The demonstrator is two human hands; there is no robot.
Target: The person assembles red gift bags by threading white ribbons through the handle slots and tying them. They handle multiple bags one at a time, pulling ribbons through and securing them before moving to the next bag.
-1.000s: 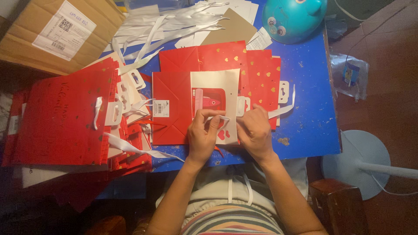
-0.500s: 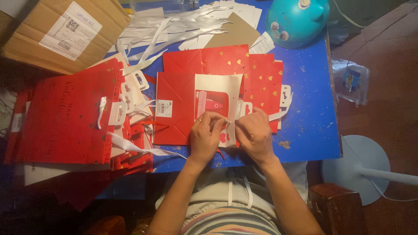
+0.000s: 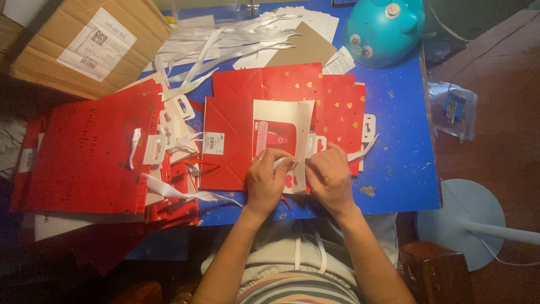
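At the near edge of the desk [image 3: 405, 169], middle of it: a flat red paper bag [image 3: 230, 143] lies with a white card panel [image 3: 284, 121] on top of it. Panel has a red window and small red hearts near its lower end.

Left hand [image 3: 267, 180] rests on the lower part of the bag, fingers curled, thumb and forefinger pinching the end of a white ribbon [image 3: 281, 163]. Ring on one finger. Right hand [image 3: 330, 177] just beside it, almost touching, fingers bunched and pressed together at the panel's right edge; what it pinches is hidden under the knuckles, so cannot tell. Both hands sit over the bottom edge of the panel.

Under and behind the bag: more red bags with gold hearts [image 3: 332, 104], fanned toward the right, white die-cut handle tabs [image 3: 368, 126] poking out.

Left side of desk, overhanging the edge: a thick stack of red bags [image 3: 84, 157], white tabs and ribbon ends sticking from its right side.

Far edge, middle: a loose heap of white ribbons [image 3: 225, 42], white sheets, and a brown card sheet [image 3: 301, 50]. Far left corner: cardboard box [image 3: 73, 45] with a shipping label. Far right corner: teal round toy [image 3: 385, 25] with eyes.

Floor right of desk: clear plastic packet [image 3: 453, 107], white round fan base [image 3: 467, 219].
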